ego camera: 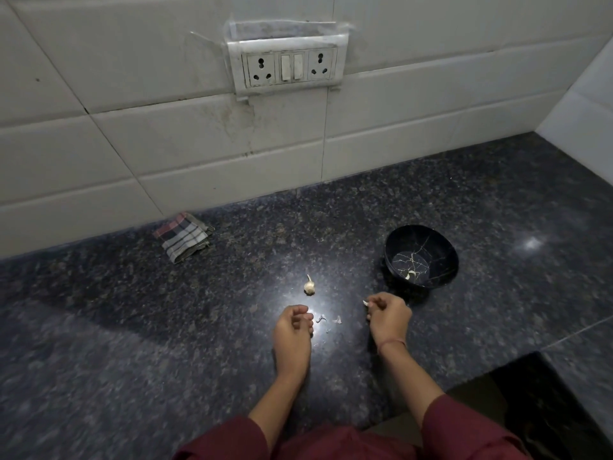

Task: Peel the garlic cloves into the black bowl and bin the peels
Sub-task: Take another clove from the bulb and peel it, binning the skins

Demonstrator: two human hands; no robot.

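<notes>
A small garlic bulb [309, 286] with its stalk up sits on the dark granite counter [166, 310]. The black bowl [441, 257] with thin gold veins stands to its right and holds a couple of pale cloves [410, 275]. My right hand [388, 315] rests just left of the bowl, fingers closed on a garlic clove [366, 303] that pokes out at the fingertips. My left hand [293, 330] lies below the bulb with curled fingers; nothing shows in it. Loose peels [328, 320] lie between the two hands.
A folded checked cloth [183, 237] lies by the tiled wall [199, 144] at the back left. A socket panel [288, 66] is on the wall. The counter's front edge drops off at the lower right [530, 393].
</notes>
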